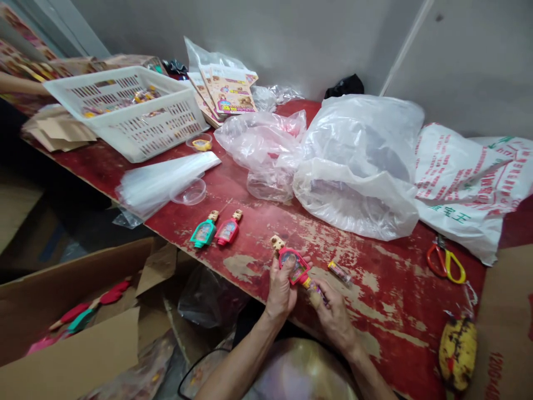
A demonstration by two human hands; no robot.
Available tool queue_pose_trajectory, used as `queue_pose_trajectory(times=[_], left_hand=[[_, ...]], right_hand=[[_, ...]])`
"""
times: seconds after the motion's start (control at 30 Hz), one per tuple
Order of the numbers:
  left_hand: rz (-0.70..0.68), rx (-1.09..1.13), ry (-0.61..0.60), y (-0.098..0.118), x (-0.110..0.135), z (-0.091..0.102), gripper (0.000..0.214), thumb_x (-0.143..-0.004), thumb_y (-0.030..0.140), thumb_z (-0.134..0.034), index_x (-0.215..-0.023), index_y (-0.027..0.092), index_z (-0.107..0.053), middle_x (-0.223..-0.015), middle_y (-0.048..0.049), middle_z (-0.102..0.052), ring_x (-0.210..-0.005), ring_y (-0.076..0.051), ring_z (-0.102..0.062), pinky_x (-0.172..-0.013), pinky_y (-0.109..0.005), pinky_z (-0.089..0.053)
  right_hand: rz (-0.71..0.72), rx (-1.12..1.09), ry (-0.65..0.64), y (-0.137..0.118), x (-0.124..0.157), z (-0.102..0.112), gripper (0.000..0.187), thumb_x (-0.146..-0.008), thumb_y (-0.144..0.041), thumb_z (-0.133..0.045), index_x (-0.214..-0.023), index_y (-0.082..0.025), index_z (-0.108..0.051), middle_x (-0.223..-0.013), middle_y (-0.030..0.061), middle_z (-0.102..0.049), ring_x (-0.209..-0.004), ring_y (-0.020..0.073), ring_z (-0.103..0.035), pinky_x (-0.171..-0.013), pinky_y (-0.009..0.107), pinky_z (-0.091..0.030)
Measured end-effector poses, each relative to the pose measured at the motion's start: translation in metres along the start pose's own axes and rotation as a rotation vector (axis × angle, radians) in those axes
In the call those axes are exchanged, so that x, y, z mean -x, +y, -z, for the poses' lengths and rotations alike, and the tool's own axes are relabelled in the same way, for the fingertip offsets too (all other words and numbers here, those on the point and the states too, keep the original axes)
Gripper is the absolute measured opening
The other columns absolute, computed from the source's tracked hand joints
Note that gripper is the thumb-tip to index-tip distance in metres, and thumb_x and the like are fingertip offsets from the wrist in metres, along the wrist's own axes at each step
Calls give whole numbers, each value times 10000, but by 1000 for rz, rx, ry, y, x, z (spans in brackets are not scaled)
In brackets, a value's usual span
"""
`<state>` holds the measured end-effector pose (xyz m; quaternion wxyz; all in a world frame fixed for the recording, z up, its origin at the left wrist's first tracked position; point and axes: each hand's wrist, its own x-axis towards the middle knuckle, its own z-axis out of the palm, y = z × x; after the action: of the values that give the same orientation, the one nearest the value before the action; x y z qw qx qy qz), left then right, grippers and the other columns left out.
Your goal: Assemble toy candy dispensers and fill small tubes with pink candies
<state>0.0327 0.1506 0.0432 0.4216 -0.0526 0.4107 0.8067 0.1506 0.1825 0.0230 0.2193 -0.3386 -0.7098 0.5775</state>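
My left hand (pixel 281 290) grips a red plastic toy (pixel 296 271) with a picture window and a small dog-like figure on its top. A small tube with a yellow cap and printed wrap (pixel 317 292) is in the fingers of my right hand (pixel 334 318), its capped end at the toy's base. Whether it sits inside the base, I cannot tell. A similar tube (pixel 340 273) lies on the table just right of my hands. To the left, a green toy (pixel 204 231) and another red toy (pixel 228 228) of the same shape lie side by side.
On the worn red table (pixel 250 222) are a white basket (pixel 166 125), flat plastic bags (pixel 166 180), printed cards (pixel 233 91), a large clear bag (pixel 360 166), a printed sack (pixel 466 178) and scissors (pixel 445 264). A cardboard box (pixel 79 344) stands lower left. Another person's arm (pixel 20 84) shows far left.
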Motion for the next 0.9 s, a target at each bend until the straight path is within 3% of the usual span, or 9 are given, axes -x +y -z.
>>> queue_pose_trajectory(times=[0.07,0.13,0.2,0.27,0.33,0.5,0.6,0.67,0.9], left_hand=[[10,4,-27,1,0,0,377,-611,316,-782,-874,167,-558,-841,-44,-693,-779,-220,-688,-779,-374,-533],[0,8,-36,1,-1,0,374,-614,313,-783,-878,168,-561,-847,-46,-696,-769,-220,-689,-769,-371,-536],[-21,23,-21,0,-2,1,369,-615,302,-784,-877,171,-559,-837,-43,-698,-760,-218,-689,-759,-365,-538],[-39,47,-1,-3,-2,2,359,-623,288,-781,-877,178,-553,-821,-35,-694,-757,-208,-687,-752,-354,-540],[-30,68,9,-7,-1,3,348,-642,293,-773,-885,183,-548,-812,-34,-688,-752,-199,-684,-739,-345,-543],[24,110,-19,-9,2,3,368,-644,328,-777,-877,183,-532,-782,-38,-669,-711,-199,-677,-693,-343,-548],[-16,117,1,-10,3,3,399,-622,338,-792,-866,179,-519,-793,-31,-661,-705,-193,-675,-690,-328,-543],[-36,121,17,-11,4,4,426,-614,364,-794,-874,178,-512,-823,-33,-656,-701,-187,-672,-682,-319,-539],[-12,157,7,-19,5,7,470,-596,377,-797,-883,188,-476,-729,24,-577,-638,-147,-637,-634,-296,-528]], right_hand=[[-267,-283,-112,-3,0,-1,368,-858,-531,-440,-875,-197,-595,-710,9,-561,-482,110,-455,-447,236,-395],[-405,-429,-155,-6,-1,-4,420,-833,-596,-434,-855,-197,-561,-611,-46,-465,-373,63,-274,-348,200,-255],[-343,-334,-72,-8,0,-6,405,-778,-569,-544,-929,-193,-560,-669,-33,-514,-444,82,-390,-416,209,-348],[-218,-122,99,-8,1,-7,403,-709,-503,-651,-951,-191,-570,-794,11,-590,-660,148,-540,-605,255,-454],[-181,-36,170,-5,3,-6,375,-690,-494,-669,-892,-191,-580,-834,30,-609,-762,184,-560,-686,280,-463],[-420,-283,-23,11,6,-1,445,-812,-627,-444,-765,-201,-565,-593,-6,-539,-446,132,-456,-388,243,-359],[-348,-215,76,17,6,-1,402,-732,-555,-619,-927,-204,-593,-851,44,-649,-739,194,-610,-595,261,-492],[-323,-176,103,18,7,-2,462,-652,-504,-716,-977,-207,-576,-914,44,-658,-831,218,-616,-688,276,-505],[-347,-201,123,12,13,-10,416,-727,-598,-587,-866,-211,-647,-677,56,-643,-651,239,-621,-503,299,-489]])
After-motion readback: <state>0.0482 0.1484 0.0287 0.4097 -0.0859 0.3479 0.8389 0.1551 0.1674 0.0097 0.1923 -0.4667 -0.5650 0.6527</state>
